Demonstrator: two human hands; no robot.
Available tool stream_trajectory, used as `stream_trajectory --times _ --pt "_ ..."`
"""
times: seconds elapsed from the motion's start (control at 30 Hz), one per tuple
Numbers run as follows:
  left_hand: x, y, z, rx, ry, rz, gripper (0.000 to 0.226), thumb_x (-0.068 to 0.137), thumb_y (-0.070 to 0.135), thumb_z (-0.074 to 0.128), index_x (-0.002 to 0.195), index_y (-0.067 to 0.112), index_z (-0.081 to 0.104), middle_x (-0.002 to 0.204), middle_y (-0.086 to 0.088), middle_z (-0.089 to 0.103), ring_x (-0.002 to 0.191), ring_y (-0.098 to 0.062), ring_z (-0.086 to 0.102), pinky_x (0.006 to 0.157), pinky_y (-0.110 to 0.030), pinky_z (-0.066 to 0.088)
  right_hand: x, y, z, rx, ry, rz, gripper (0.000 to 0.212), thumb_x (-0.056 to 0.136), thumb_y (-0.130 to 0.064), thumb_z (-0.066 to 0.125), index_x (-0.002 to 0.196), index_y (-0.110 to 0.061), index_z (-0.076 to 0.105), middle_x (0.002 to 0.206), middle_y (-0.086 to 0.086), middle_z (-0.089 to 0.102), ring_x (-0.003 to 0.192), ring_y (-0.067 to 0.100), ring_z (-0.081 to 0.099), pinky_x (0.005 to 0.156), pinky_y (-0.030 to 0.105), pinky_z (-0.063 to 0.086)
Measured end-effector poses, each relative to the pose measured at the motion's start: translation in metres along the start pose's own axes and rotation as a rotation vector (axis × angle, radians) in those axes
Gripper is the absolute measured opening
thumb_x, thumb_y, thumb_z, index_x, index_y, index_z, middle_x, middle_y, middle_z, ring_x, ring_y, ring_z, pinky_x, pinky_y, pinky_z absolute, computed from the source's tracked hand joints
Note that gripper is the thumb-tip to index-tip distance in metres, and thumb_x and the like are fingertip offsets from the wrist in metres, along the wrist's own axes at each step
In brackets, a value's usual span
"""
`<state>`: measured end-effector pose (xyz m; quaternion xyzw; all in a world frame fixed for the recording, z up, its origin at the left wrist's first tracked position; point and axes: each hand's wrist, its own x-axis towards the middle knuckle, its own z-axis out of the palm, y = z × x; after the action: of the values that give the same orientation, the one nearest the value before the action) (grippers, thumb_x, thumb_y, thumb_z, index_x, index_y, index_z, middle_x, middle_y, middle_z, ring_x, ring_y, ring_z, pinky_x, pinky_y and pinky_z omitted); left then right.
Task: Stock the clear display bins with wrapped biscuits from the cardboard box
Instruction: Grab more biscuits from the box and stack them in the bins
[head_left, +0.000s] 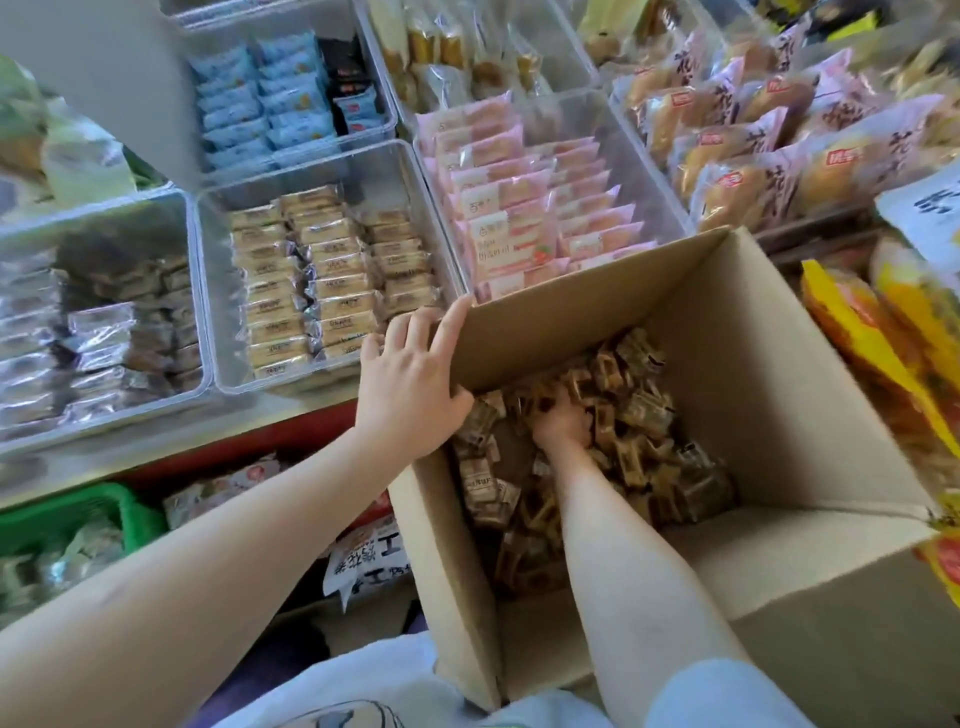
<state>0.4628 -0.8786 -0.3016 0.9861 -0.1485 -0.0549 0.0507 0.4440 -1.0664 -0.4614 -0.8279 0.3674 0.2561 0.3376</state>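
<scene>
An open cardboard box (769, 395) stands in front of me, its bottom covered with brown wrapped biscuits (644, 415). My left hand (410, 384) grips the box's left corner, thumb inside the wall and fingers over the rim. My right hand (563, 423) reaches down inside the box, fingers buried among the wrapped biscuits; whether it holds any is hidden. Left of the box sits a clear display bin (218, 291) with three tidy rows of beige wrapped biscuits (322, 280). Another clear bin (197, 332) further left holds dark silver-wrapped biscuits (104, 332).
Behind the box a clear bin (639, 171) holds pink packets (519, 218); one with blue packets (260, 98) stands further back. Bagged breads (753, 150) lie at back right, yellow bags (883, 332) at right. Below the shelf are a green basket (67, 514) and loose packets.
</scene>
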Motion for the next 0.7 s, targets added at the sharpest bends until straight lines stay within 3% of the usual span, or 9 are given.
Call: stream_trajectory --times 0.23,0.33,0.47,0.53,0.57,0.63,0.7 --pt "0.0 -0.004 0.001 -0.004 0.0 0.004 0.089 0.085 0.042 0.059 0.158 0.032 0.01 0.149 -0.008 0.039 0.134 -0.032 0.038 0.104 -0.05 0.036 0.004 -0.008 0.012 -0.072 0.008 -0.073 0.061 0.098 -0.038 0.058 0.153 -0.03 0.032 0.152 0.017 0.042 0.146 0.037 0.03 0.116 0.049 0.027" --pt "0.001 -0.001 0.001 -0.015 -0.004 0.004 0.089 0.086 0.045 0.058 0.158 0.031 0.008 0.149 -0.008 0.039 0.134 -0.032 0.037 0.105 -0.049 0.036 -0.018 -0.024 -0.002 0.293 -0.023 -0.123 0.047 0.094 -0.035 0.065 0.137 -0.022 0.052 0.135 0.01 0.059 0.131 0.032 0.05 0.107 0.037 0.037" --pt "0.001 -0.001 0.0 -0.067 0.017 0.039 0.081 0.091 0.053 0.051 0.157 0.034 0.009 0.148 -0.005 0.042 0.137 -0.029 0.037 0.112 -0.048 0.028 -0.072 -0.058 -0.049 0.719 -0.03 -0.2 0.022 0.095 -0.037 0.058 0.115 -0.028 0.061 0.122 0.003 0.065 0.112 0.022 0.06 0.099 0.041 0.05" --pt "0.0 -0.004 -0.013 -0.336 -0.029 -0.004 0.064 0.097 0.055 0.044 0.154 0.034 0.026 0.149 -0.001 0.045 0.14 -0.022 0.036 0.12 -0.046 0.02 -0.109 -0.072 -0.071 0.733 -0.028 -0.349 0.022 0.096 -0.035 0.056 0.116 -0.029 0.064 0.113 -0.001 0.068 0.104 0.017 0.065 0.088 0.036 0.055" --pt "-0.002 -0.009 -0.024 -0.602 -0.063 -0.063 0.054 0.098 0.054 0.043 0.147 0.033 0.041 0.145 0.001 0.05 0.136 -0.018 0.042 0.12 -0.043 0.025 -0.126 -0.079 -0.078 0.743 -0.026 -0.436 0.022 0.097 -0.031 0.058 0.116 -0.026 0.065 0.109 0.001 0.069 0.097 0.016 0.068 0.081 0.034 0.057" --pt "-0.012 -0.025 -0.045 -1.169 -0.103 -0.181 0.038 0.097 0.055 0.049 0.124 0.031 0.061 0.127 0.006 0.064 0.115 -0.007 0.057 0.105 -0.029 0.044 -0.162 -0.095 -0.079 0.743 -0.036 -0.614 0.025 0.095 -0.027 0.067 0.119 -0.025 0.064 0.109 0.003 0.07 0.092 0.017 0.071 0.071 0.031 0.06" --pt "-0.027 -0.054 -0.062 -1.421 -0.084 -0.227 0.04 0.087 0.058 0.062 0.116 0.031 0.068 0.108 0.007 0.073 0.099 -0.009 0.068 0.092 -0.03 0.053 -0.192 -0.119 -0.064 0.597 -0.003 -0.759 0.04 0.087 -0.036 0.075 0.123 -0.035 0.058 0.116 -0.004 0.067 0.102 0.015 0.068 0.077 0.031 0.057"
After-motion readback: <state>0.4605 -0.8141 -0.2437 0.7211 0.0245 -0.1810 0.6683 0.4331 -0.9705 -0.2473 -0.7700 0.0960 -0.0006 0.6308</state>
